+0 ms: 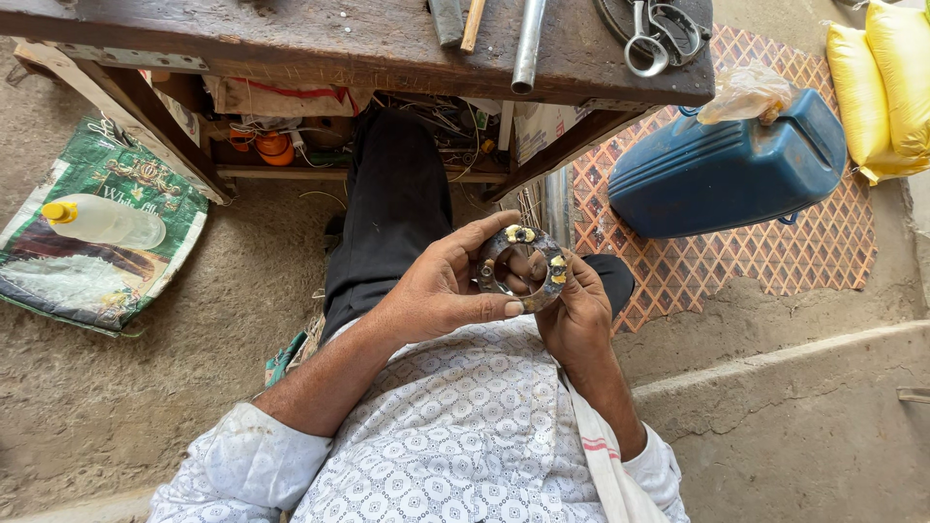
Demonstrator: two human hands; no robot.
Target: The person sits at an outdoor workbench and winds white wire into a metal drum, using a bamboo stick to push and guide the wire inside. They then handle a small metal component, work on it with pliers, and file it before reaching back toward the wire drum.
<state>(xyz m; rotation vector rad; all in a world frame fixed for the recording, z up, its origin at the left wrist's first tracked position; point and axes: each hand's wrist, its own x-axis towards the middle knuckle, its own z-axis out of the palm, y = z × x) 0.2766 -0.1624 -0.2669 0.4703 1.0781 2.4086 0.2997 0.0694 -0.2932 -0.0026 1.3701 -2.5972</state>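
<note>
left hand [441,286]: fingers clenched round metal ring [521,268], thumb along its lower rim | right hand [579,315]: fingers grasping ring's right edge | ring: above lap, open face toward camera, round so no long axis, brass terminals on rim | farther: wooden tabletop [320,44] with steel pipe [529,44], scissors [651,39]; blue jerrycan [727,165] right.

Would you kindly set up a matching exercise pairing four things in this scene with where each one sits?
Things:
1. metal ring
2. blue jerrycan
3. plastic bottle
4. scissors

Places:
A. on the wooden bench top
B. on the printed sack on the ground
C. between the left hand and right hand
D. on the lattice mat

Pairs: 1-C, 2-D, 3-B, 4-A
</note>
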